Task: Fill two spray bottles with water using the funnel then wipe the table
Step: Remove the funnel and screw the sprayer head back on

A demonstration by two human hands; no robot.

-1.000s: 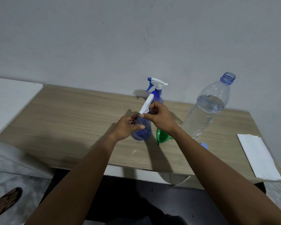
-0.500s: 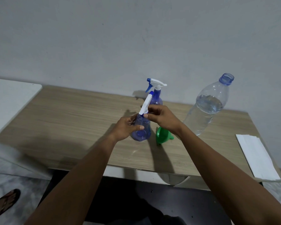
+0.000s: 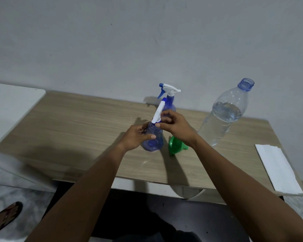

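Observation:
A small blue spray bottle [image 3: 153, 141] stands mid-table. My left hand [image 3: 137, 137] grips its body. My right hand [image 3: 175, 125] pinches the collar under its white spray head [image 3: 158, 111], which tilts up and away. A second blue spray bottle [image 3: 169, 97] with its white trigger head on stands just behind. A green funnel [image 3: 176, 145] lies on its side right of the held bottle, below my right wrist. An uncapped clear water bottle [image 3: 224, 116], partly full, stands to the right. A folded white cloth [image 3: 278, 169] lies at the table's right edge.
The wooden table [image 3: 77, 130] runs against a grey wall. A white surface [image 3: 9, 105] adjoins its left end. A foot in a sandal [image 3: 5, 218] is on the floor at lower left.
My right hand has shifted its fingers around the spray head's collar, and the head has turned slightly. The left hand keeps holding the bottle in the same spot.

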